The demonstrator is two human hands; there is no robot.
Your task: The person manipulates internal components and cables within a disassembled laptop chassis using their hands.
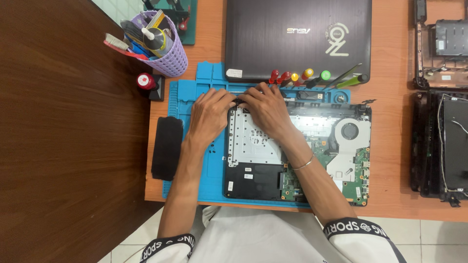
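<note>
Metal plate: silver, stiff, thin; opened laptop base (297, 156) under both palms, judged fragile.
Left hand (210, 114): fingertips pressing top-left corner; grip unclear.
Right hand (265, 109): touching the left, same corner.
Hold: edges, not the green board right.
Mat (195, 107): blue, beneath.

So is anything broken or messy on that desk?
Nothing is spilled. The laptop under both hands, left hand and right hand, lies opened up, its fan and green circuit board bare. More stripped laptop shells lie at the desk's right edge. It looks taken apart, not smashed.
</note>
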